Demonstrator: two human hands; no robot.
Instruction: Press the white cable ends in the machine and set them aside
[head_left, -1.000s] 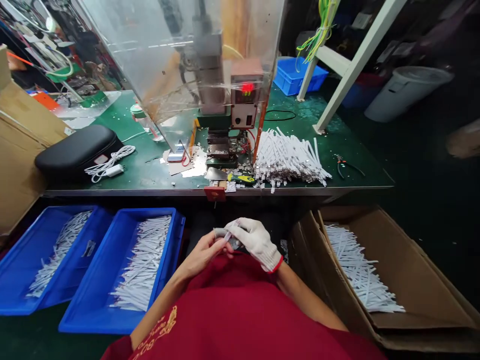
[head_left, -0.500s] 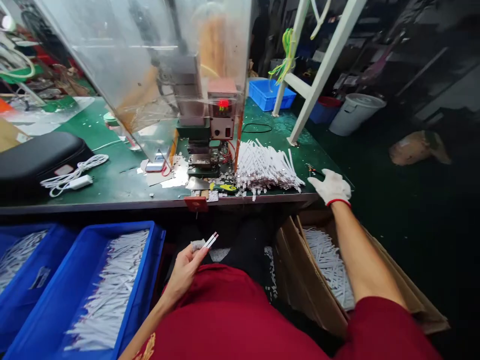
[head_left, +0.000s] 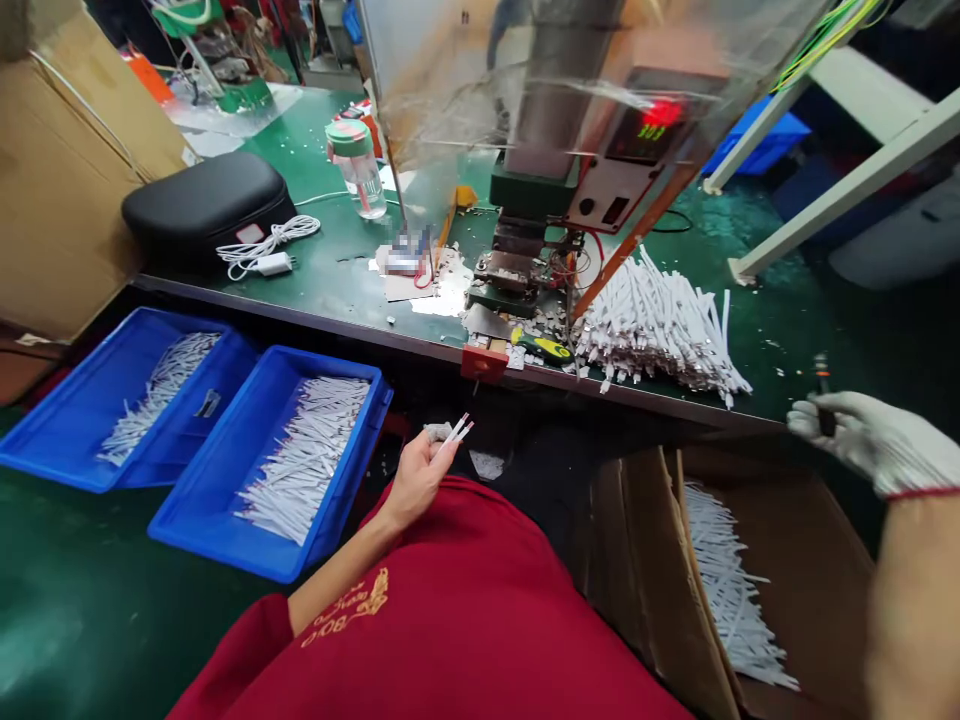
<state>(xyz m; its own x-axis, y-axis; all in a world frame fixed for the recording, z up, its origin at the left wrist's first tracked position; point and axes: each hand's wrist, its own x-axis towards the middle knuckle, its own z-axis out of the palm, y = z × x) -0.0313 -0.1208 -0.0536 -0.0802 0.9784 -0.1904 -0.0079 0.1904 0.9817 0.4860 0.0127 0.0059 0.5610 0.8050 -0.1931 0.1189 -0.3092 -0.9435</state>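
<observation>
My left hand, bare, is closed in front of my red shirt. It pinches two thin white strips with reddish ends, and a crumpled greyish-white piece shows behind its fingers. At the right, past the bench corner, my right hand wears a white glove. Its fingers are closed around a small black-handled tool with an orange band, tip upward; its exact kind is blurred. A pile of similar white strips lies on the green bench, left of the glove.
A press-like machine with a red display stands behind a clear shield. By its base lies a yellow-green handled scraper. Two blue bins at left and a cardboard box at right hold white strips. A bottle and black case stand on the bench.
My right hand has picked up the black-handled tool from the bench and lifted it off the surface. My left hand still pinches the strips. The view has turned left.
</observation>
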